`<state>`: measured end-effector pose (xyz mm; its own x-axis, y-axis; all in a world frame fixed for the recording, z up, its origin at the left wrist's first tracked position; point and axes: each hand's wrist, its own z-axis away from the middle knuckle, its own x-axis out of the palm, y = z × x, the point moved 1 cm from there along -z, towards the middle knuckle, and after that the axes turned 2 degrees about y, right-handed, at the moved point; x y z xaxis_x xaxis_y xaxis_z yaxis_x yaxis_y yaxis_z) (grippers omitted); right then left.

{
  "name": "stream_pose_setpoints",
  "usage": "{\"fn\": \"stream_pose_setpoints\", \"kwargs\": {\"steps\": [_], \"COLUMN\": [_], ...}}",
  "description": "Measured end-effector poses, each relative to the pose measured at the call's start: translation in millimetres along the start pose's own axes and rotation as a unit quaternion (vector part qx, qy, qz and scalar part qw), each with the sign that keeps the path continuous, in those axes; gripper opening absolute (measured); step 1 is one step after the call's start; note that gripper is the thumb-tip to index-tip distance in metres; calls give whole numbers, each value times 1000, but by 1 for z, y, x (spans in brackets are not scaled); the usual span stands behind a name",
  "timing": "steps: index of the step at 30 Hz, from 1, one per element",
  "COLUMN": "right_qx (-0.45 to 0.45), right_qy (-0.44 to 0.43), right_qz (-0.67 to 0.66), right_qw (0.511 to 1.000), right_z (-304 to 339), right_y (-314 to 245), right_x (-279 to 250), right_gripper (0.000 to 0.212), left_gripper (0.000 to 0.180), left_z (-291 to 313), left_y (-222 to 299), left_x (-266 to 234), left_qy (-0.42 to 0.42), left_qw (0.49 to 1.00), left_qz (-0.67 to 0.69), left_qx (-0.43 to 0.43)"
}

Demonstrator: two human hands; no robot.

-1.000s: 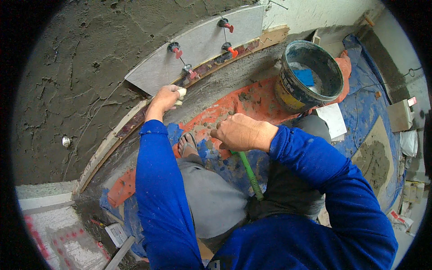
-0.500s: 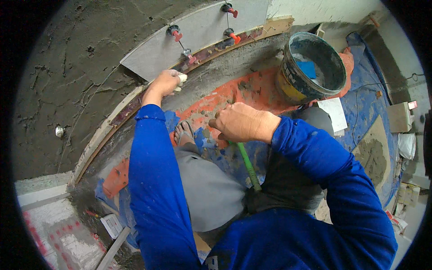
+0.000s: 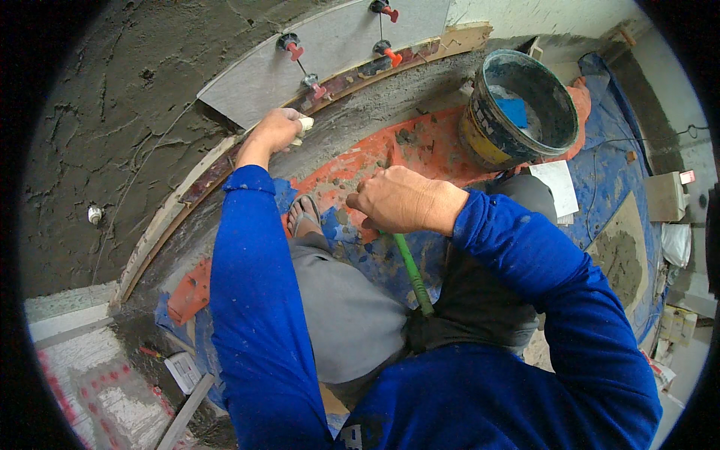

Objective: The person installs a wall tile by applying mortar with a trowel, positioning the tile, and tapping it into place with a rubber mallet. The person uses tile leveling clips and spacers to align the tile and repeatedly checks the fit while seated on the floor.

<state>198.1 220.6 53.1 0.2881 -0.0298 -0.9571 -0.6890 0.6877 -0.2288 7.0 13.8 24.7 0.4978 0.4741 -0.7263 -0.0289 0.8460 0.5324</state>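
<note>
Left hand (image 3: 274, 130) at curved strip (image 3: 204, 180), beside grey tile (image 3: 326, 49).
Fingers pinch pale lump (image 3: 305, 126); right hand (image 3: 403, 199) curled near green handle (image 3: 413, 274), cannot tell whether gripping.

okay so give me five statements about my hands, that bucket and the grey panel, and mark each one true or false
1. Something pale shows at the left hand. True, though whether it is held or worn is unclear.
2. The right hand is spread flat. False: its fingers are curled in.
3. A blue item is inside the bucket. True.
4. The bucket stands left of both hands. False: it stands to their right.
5. Four red-handled fittings show along the grey panel. True.
</note>
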Motion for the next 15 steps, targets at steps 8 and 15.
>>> {"fn": "stream_pose_setpoints", "kwargs": {"steps": [8,15], "right_qx": [-2,5], "right_qy": [7,11], "right_qz": [0,-12], "right_qw": [1000,1000], "right_z": [1,2], "right_y": [0,0], "right_x": [0,1], "right_gripper": [41,41], "left_gripper": [33,32], "left_z": [-2,-3], "left_y": [-1,-1], "left_x": [1,0], "left_qy": [0,-5], "left_qw": [1000,1000], "left_qz": [-3,-10], "left_qx": [-5,-6]}}
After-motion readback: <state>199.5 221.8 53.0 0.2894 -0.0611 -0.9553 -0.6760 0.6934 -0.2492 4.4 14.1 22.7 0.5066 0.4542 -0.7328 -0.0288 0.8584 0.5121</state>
